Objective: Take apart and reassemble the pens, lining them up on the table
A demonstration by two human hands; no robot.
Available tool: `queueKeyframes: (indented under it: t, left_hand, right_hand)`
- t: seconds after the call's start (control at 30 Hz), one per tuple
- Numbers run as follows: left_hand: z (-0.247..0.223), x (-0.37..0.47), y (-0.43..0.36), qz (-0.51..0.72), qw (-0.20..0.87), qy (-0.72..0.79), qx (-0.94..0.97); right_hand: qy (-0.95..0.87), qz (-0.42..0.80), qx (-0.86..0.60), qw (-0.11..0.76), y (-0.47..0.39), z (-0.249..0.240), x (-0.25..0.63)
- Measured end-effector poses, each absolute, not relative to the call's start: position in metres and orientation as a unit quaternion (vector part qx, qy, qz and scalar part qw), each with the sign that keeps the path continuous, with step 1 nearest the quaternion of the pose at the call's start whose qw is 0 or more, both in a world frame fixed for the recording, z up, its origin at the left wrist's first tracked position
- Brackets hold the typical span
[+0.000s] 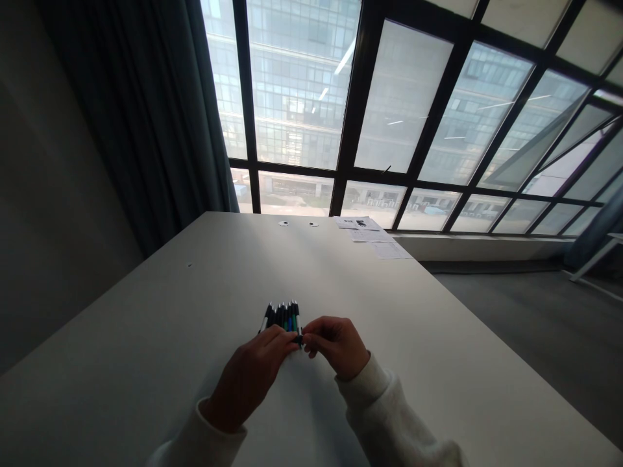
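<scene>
Several pens [283,315] lie side by side on the white table [233,272], their tips pointing away from me; dark, white, green and blue parts show. My left hand [256,366] is just in front of them, covering their near ends, with its fingers closed on a small dark object [298,338]. Thumb and fingers pinched, my right hand [335,344] meets that same dark object from the right, beside the rightmost pen. What exactly the dark piece is, I cannot make out.
Printed papers [367,235] lie at the table's far right corner. Two small round white pieces [283,224] are near the far edge, and a tiny one [189,264] is at the left. Beyond stand a dark curtain [160,117] and large windows.
</scene>
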State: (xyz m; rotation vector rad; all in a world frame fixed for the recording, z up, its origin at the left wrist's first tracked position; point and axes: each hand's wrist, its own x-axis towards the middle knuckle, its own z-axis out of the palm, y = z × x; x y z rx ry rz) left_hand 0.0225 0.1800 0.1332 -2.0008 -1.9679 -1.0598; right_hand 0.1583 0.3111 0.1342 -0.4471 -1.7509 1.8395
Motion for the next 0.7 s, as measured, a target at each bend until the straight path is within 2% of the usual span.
queueKeyframes:
  t: [0.2,0.47,0.7]
  left_hand:
    - [0.1349,0.0236,0.1806,-0.360,0.079,-0.649,-0.665]
    - [0.1326,0.0224,0.1811,-0.354,0.090,-0.649,-0.667]
    - [0.1306,0.0207,0.1804,-0.344,0.096,-0.657,-0.664]
  right_hand:
    - [-0.665,0.672,-0.126,0.301,0.3152,0.1310,0.1596]
    - [-0.644,0.688,-0.163,0.292,0.3125,0.1298,0.1573]
    - [-0.654,0.678,-0.136,0.307,0.3143,0.1304,0.1597]
